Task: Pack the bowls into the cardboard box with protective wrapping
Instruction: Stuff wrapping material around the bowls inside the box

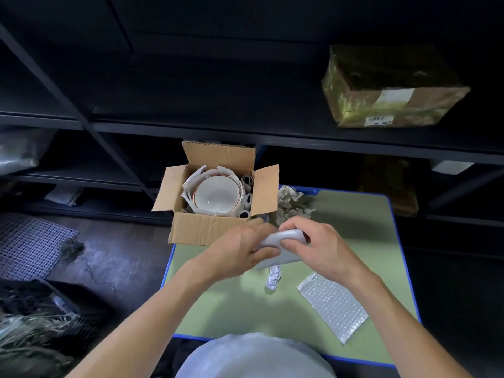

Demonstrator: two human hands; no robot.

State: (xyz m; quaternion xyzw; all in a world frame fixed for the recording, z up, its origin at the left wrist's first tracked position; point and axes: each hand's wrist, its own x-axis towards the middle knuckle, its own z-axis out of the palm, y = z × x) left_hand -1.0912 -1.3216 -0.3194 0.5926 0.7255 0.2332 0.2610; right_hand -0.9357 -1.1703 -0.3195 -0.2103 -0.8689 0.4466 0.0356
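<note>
- A grey sheet is held between both hands just above the table, curled over into a loose roll.
- The left hand is closed round the sheet's left end, with the thumb pressed onto it from the near side.
- The right hand pinches the right end, thumb on the near face and fingers curled over the top.
- The roll's long axis runs across the view from hand to hand, and a flat tail of the sheet hangs below the thumbs towards the table.
- The box lies ahead and to the left of the grip, with its near wall just beyond the left hand's knuckles, so the left hand is judged the nearer one.
- Both forearms are stretched forward and converge over the table, wrists roughly level.
- A white bowl sits mouth up in the box, collared with wrapping.
- Small rolls are stood between the bowl and the box's right wall, and the held sheet is judged likely to be wanted there or over the bowl.
- For that, the roll would have to be carried forward and left over the near wall, perhaps turned on end.
- Crumpled paper lies just right of the box.
- A paper twist lies under the hands.
- Bubble wrap lies flat, nearer and to the right.
</note>
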